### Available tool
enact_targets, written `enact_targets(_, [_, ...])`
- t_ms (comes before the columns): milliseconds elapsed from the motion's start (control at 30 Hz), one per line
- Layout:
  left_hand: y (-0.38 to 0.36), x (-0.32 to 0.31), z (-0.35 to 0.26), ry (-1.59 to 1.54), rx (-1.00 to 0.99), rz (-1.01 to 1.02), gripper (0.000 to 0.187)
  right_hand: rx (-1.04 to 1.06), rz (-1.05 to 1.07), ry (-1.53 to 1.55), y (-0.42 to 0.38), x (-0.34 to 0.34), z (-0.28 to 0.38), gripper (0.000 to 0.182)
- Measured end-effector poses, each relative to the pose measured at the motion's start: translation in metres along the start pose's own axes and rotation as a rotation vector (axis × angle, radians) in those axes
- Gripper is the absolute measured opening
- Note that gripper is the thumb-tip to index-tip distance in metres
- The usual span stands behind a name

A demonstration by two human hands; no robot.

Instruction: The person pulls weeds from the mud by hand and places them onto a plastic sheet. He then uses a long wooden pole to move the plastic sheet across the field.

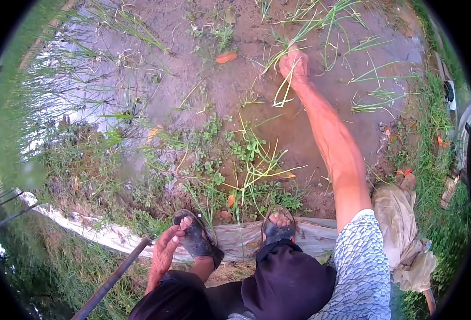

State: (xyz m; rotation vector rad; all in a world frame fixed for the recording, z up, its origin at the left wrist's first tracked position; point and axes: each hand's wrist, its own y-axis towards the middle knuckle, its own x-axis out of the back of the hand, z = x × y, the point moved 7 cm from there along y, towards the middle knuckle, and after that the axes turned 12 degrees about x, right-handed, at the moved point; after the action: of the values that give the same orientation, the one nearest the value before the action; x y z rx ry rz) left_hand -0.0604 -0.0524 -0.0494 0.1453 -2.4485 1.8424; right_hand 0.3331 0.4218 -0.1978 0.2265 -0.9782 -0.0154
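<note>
Head view. My right hand appears clenched on green leaves, over wet mud; my left hand hangs loose near a sandal, seemingly holding nothing. Step in hand, I judge: gripping the leaves; the next move calls for a steady hold. Crumpled plastic, right: contents, if any, hidden.
</note>
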Motion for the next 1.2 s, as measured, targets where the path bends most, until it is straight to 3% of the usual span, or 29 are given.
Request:
enact_targets(33, [-0.002, 0.002, 0.002, -0.004, 0.004, -0.008, 0.060, -0.058, 0.054, -0.065, 0.004, 0.005, 0.001, 0.024])
enact_targets(67, [-0.003, 0.003, 0.003, -0.008, 0.005, -0.016, 0.060, 0.030, -0.007, -0.105, 0.009, 0.004, 0.002, 0.025])
enact_targets(167, [-0.007, 0.004, 0.002, -0.029, -0.006, -0.039, 0.058, 0.015, 0.163, -0.248, 0.021, -0.022, -0.020, 0.025])
enact_targets(333, [-0.013, 0.006, 0.005, -0.055, -0.021, -0.055, 0.051, -0.023, 0.189, -0.246, 0.019, -0.014, -0.009, 0.018])
enact_targets(500, [-0.023, 0.026, 0.031, -0.090, 0.036, -0.093, 0.051, 0.162, 0.182, -0.097, -0.007, -0.006, -0.010, 0.011])
enact_targets(567, [-0.039, 0.046, 0.056, -0.135, 0.096, -0.114, 0.049, 0.234, 0.159, 0.007, -0.028, -0.001, -0.017, 0.010])
enact_targets(633, [-0.058, 0.077, 0.105, -0.146, 0.187, -0.127, 0.055, 0.355, 0.275, 0.047, -0.044, -0.036, -0.049, 0.009])
enact_targets(700, [-0.084, 0.116, 0.147, -0.131, 0.270, -0.193, 0.055, 0.757, 0.533, -0.730, -0.070, 0.000, 0.005, 0.009])
enact_targets(733, [-0.090, 0.137, 0.141, -0.182, 0.196, -0.333, 0.055, 0.498, 0.141, -0.011, -0.068, 0.029, -0.001, 0.005])
enact_targets(867, [-0.159, 0.203, 0.120, -0.326, -0.052, -0.852, 0.057, 0.590, 0.201, -0.027, -0.094, 0.078, -0.021, 0.007])
enact_targets(967, [-0.185, 0.230, 0.077, 0.003, -0.165, -0.965, 0.060, 0.517, 0.288, -0.135, -0.103, 0.104, -0.053, 0.004])
enact_targets(1033, [-0.190, 0.231, 0.055, 0.327, -0.247, -0.924, 0.064, 0.137, 0.311, -0.035, -0.099, 0.108, -0.077, 0.013])
enact_targets(1100, [-0.205, 0.224, 0.046, 0.369, -0.308, -0.899, 0.068, -0.259, 0.327, 0.195, -0.103, 0.090, -0.127, 0.023])
enact_targets(1133, [-0.211, 0.183, 0.010, 0.032, -0.290, -0.995, 0.044, -0.306, 0.365, 0.249, -0.107, 0.070, -0.115, 0.024])
enact_targets(1200, [-0.231, 0.153, -0.010, -0.189, -0.252, -1.108, 0.054, -0.439, 0.347, 0.260, -0.111, 0.088, -0.126, 0.025])
